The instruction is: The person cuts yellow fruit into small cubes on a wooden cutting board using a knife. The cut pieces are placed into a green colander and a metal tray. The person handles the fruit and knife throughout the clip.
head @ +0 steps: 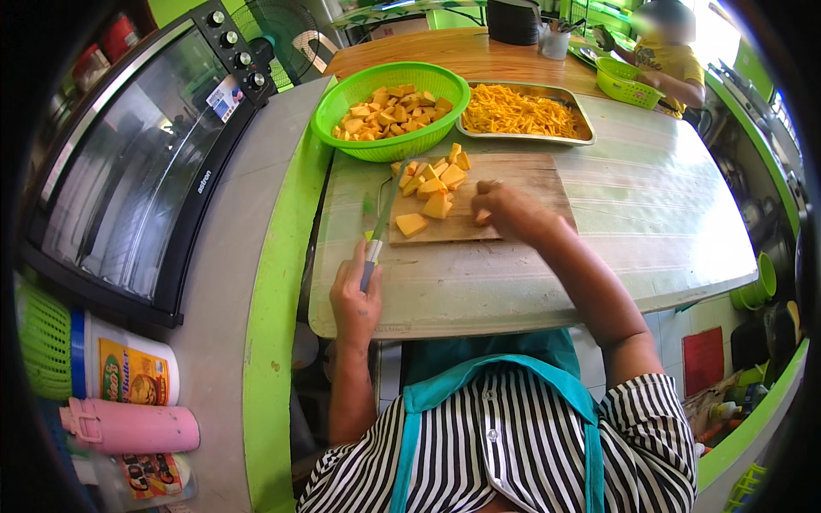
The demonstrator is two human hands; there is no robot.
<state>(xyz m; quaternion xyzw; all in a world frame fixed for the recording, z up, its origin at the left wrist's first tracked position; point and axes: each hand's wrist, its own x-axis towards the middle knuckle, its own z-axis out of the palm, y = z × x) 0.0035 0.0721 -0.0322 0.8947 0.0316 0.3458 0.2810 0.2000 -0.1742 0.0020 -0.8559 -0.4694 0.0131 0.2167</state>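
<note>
My left hand [356, 298] grips the grey handle of a kitchen knife [387, 215]. Its blade points away from me, along the left edge of a wooden cutting board [539, 192]. Chunks of orange squash [435, 186] are heaped on the left half of the board, with a few apart nearer me. Over the board's right part, my right hand [510, 208] reaches down with bent fingers, slightly blurred. Whether something is between those fingertips is hidden. Beyond the board, a green plastic colander [378, 152] holds many more chunks.
A metal tray [526, 137] of orange shreds sits right of the colander. A black toaster oven [135, 160] stands on the left counter, near a pink bottle [135, 426]. Across the wooden table [410, 51], another person [670, 70] handles a green basket [625, 86].
</note>
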